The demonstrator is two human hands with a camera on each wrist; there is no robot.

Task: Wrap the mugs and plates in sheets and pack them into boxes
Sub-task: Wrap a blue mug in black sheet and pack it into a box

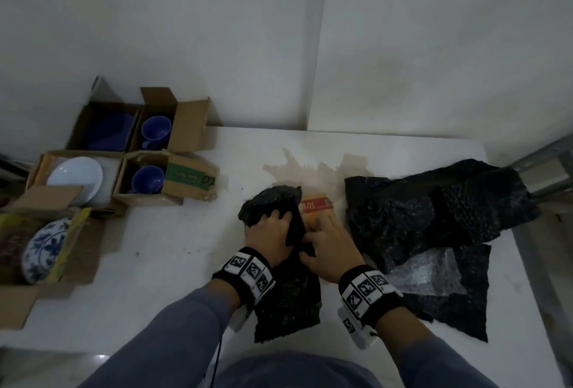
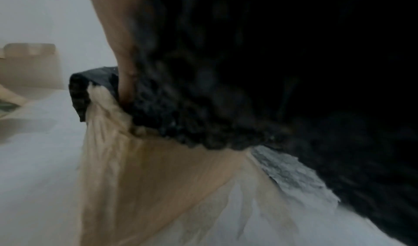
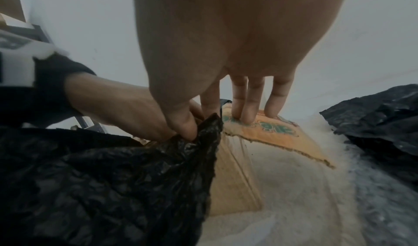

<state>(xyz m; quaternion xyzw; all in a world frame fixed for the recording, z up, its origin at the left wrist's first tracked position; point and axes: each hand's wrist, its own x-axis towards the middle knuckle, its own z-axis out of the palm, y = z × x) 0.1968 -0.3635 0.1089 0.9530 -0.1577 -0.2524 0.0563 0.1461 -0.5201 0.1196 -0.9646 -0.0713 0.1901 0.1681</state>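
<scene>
One crinkled bubble-wrap bundle (image 1: 269, 199) in left hand (image 1: 269, 231), right hand (image 1: 331, 245) on cardboard (image 1: 317, 206)

Bare counter (image 1: 173, 242) lies open between the cardboard boxes (image 1: 189, 133) crowding the left side and the centre. There the left hand (image 1: 269, 229) grips a black bubble-wrap bundle (image 1: 268, 201) against a small carton (image 1: 317, 207). On the right, a heap of black bubble wrap (image 1: 434, 211) blocks the way to the counter's edge. Behind the carton, a bare strip runs to the wall (image 1: 248, 46).
</scene>
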